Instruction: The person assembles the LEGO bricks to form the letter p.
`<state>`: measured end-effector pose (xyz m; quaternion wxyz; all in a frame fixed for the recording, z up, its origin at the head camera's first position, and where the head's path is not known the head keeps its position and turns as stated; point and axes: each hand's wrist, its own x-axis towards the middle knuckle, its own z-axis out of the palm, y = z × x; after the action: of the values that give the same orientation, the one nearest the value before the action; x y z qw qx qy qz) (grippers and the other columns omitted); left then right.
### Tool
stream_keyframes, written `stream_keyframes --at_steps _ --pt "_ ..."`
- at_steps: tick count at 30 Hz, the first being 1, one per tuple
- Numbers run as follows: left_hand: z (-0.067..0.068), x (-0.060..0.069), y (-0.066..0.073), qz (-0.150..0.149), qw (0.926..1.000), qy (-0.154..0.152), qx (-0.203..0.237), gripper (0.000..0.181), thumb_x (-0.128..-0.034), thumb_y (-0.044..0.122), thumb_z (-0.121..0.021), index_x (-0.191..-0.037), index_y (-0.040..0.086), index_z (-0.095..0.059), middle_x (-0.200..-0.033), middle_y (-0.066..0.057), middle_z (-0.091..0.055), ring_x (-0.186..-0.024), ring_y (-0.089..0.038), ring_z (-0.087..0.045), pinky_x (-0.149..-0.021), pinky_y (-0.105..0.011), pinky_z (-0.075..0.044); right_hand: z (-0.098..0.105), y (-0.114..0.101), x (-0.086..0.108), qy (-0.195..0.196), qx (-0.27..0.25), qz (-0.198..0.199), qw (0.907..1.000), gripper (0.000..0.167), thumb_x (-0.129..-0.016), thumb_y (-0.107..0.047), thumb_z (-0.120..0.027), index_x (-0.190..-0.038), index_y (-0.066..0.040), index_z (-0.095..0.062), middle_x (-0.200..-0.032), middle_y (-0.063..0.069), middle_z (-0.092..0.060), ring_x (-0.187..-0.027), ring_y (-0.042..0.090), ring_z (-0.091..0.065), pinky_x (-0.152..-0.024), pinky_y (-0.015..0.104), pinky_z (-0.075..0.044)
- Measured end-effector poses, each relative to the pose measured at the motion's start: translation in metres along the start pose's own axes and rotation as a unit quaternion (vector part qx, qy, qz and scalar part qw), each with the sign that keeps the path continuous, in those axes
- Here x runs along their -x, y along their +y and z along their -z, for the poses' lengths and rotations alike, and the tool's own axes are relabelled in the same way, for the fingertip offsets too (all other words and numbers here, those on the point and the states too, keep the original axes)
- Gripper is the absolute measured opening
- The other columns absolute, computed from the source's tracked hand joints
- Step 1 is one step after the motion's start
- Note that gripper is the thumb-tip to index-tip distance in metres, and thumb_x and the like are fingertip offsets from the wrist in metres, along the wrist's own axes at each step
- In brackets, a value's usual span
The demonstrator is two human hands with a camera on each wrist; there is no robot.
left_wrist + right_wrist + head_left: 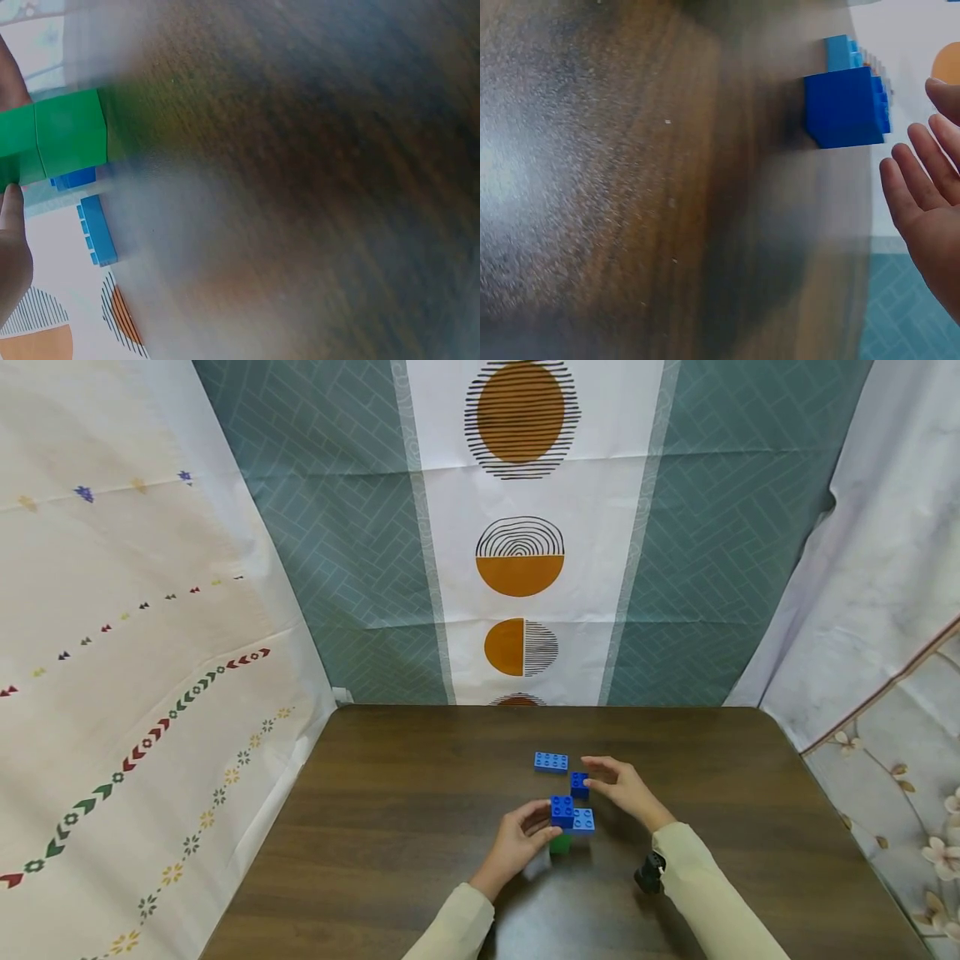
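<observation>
My left hand (517, 843) pinches a small stack between thumb and fingers: a dark blue brick (562, 811) on top, a light blue brick (583, 821) below it to the right, green (559, 843) at the bottom. In the left wrist view a fingertip lies against the green bricks (71, 136). My right hand (622, 789) is beside another dark blue brick (579, 784). Its fingers are extended, and the right wrist view has a gap between them and the dark blue brick (844, 109).
A long blue brick (551, 762) lies on the brown table (405, 793) behind the other bricks, also visible in the left wrist view (98, 231). Patterned cloths hang behind the table and at both sides.
</observation>
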<state>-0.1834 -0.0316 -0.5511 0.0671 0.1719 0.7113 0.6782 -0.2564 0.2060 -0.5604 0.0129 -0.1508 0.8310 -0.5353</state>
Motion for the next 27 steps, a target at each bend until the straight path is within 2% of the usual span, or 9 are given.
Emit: stream_keyframes --at_steps 3,7,10,13,20,27 --pt "0.0 -0.001 -0.003 -0.002 1.0 0.001 0.004 0.036 -0.0882 0.006 -0.069 -0.122 -0.005 -0.06 -0.118 -0.021 -0.064 -0.112 -0.032 -0.061 -0.093 -0.03 -0.052 -0.004 0.005 -0.003 0.0 0.001 -0.027 0.9996 0.042 -0.091 -0.007 -0.067 -0.128 0.006 -0.055 -0.126 0.028 -0.056 -0.112 0.043 -0.057 -0.093 0.051 -0.05" --pt "-0.001 -0.006 -0.023 0.001 1.0 0.004 0.007 0.037 -0.0883 0.007 -0.069 -0.123 -0.002 -0.061 -0.119 -0.018 -0.064 -0.112 -0.027 -0.061 -0.092 -0.028 -0.051 -0.01 0.01 -0.006 0.0 0.009 -0.061 0.9981 0.039 -0.089 -0.006 -0.068 -0.127 0.002 -0.058 -0.126 0.024 -0.058 -0.113 0.041 -0.057 -0.096 0.052 -0.047" --pt "-0.001 -0.006 -0.023 0.004 0.9999 0.004 0.01 0.037 -0.0885 0.004 -0.068 -0.124 -0.003 -0.06 -0.12 -0.02 -0.063 -0.113 -0.03 -0.06 -0.093 -0.029 -0.051 -0.013 0.013 -0.006 0.0 0.021 -0.077 0.9968 0.038 -0.089 -0.006 -0.069 -0.125 -0.001 -0.061 -0.126 0.024 -0.058 -0.113 0.04 -0.057 -0.097 0.052 -0.047" --pt "-0.001 -0.005 -0.018 0.007 0.9999 0.002 0.01 0.037 -0.0886 0.002 -0.067 -0.124 -0.005 -0.059 -0.12 -0.022 -0.062 -0.114 -0.034 -0.059 -0.093 -0.029 -0.051 -0.016 0.015 -0.006 0.002 0.03 -0.087 0.9957 0.036 -0.088 -0.005 -0.069 -0.124 -0.002 -0.062 -0.124 0.023 -0.059 -0.111 0.038 -0.058 -0.096 0.052 -0.048" --pt "0.0 0.001 0.007 -0.003 0.9999 -0.004 0.013 0.036 -0.0887 0.002 -0.067 -0.122 -0.008 -0.059 -0.118 -0.026 -0.062 -0.113 -0.038 -0.059 -0.093 -0.03 -0.051 -0.016 0.015 -0.006 0.005 0.032 -0.086 0.9958 0.033 -0.089 -0.004 -0.068 -0.122 -0.003 -0.064 -0.122 0.023 -0.06 -0.11 0.039 -0.059 -0.094 0.053 -0.048" --pt "0.0 0.002 0.009 -0.011 0.9999 -0.001 0.011 0.035 -0.0885 0.002 -0.067 -0.121 -0.008 -0.06 -0.117 -0.025 -0.063 -0.112 -0.038 -0.059 -0.093 -0.034 -0.052 -0.011 0.006 -0.004 -0.004 0.029 -0.074 0.9968 0.033 -0.088 -0.006 -0.069 -0.121 -0.004 -0.064 -0.12 0.021 -0.062 -0.11 0.038 -0.059 -0.093 0.052 -0.05"
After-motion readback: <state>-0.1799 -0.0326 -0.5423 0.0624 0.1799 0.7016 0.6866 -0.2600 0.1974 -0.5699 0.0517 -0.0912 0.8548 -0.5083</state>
